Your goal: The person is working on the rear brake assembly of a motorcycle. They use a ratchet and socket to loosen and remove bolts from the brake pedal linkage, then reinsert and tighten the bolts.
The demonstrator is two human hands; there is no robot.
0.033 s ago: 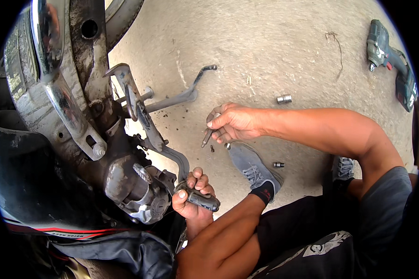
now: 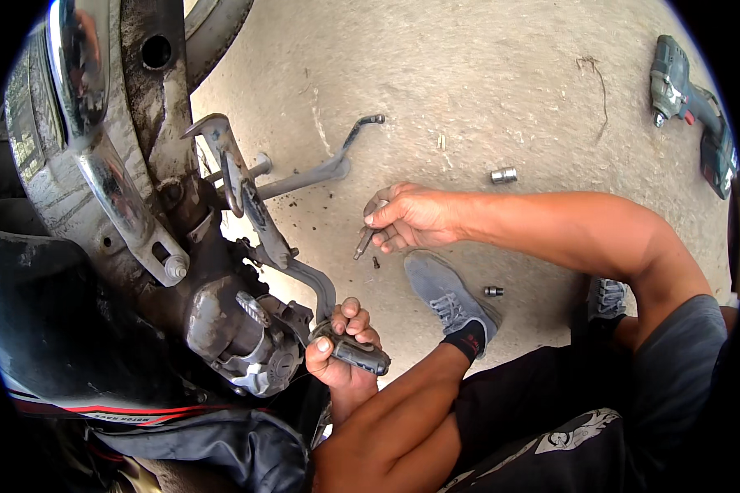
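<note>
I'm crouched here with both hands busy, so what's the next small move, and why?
Probably bring the slim metal rod toward the black footpeg: your right hand holds the rod well apart from it, while your left hand grips the footpeg.

Head view, from the left of two fisheye cameras worn side by side on the head, facing down at arm's reach: motorcycle (image 2: pixel 123 193) at left, bent leg (image 2: pixel 395 411) at lower centre, ground (image 2: pixel 477 90) beyond; straight lines bow outward.
</note>
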